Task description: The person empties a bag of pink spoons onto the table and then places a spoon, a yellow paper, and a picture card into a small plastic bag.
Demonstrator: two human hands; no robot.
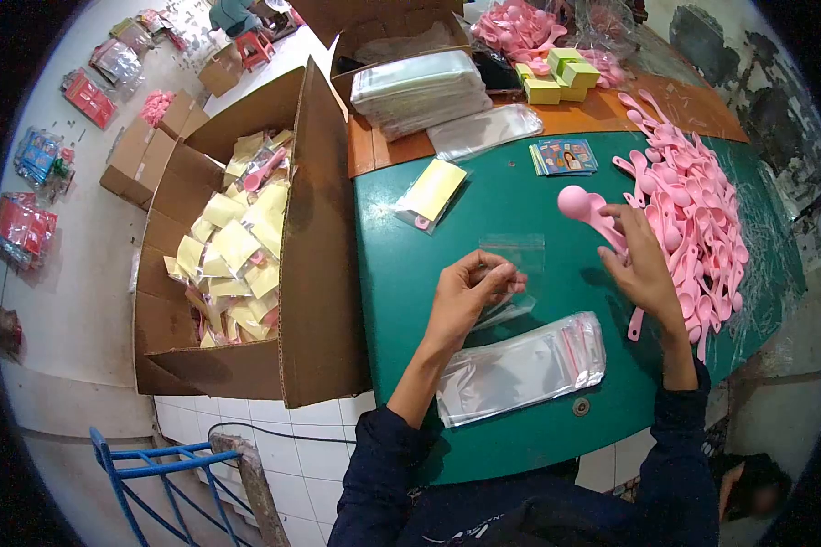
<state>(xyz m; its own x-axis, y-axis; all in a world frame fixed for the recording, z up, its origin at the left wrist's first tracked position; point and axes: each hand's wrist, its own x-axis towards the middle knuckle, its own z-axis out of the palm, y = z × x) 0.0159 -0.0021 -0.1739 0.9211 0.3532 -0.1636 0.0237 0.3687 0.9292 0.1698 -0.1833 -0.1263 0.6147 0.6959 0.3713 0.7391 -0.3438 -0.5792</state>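
Over the middle of the green table (392, 337), my left hand (465, 296) pinches a clear zip plastic bag (525, 251) between thumb and fingers. My right hand (646, 273) grips a pink spoon (576, 202) by its handle, with the round bowl pointing away to the left. Just right of that hand lies a big pile of pink spoons (698, 214). A stack of flat clear bags (520, 366) rests below my left hand. Farther back sits a filled bag (433, 193) with a yellow card and a bit of pink showing.
Left of the table stands a tall open cardboard box (324, 255) full of bagged yellow cards (233, 246). Along the back are stacked plastic sleeves (420, 87), yellow-green card blocks (570, 71) and printed cards (566, 157). A blue metal frame (155, 460) stands at lower left.
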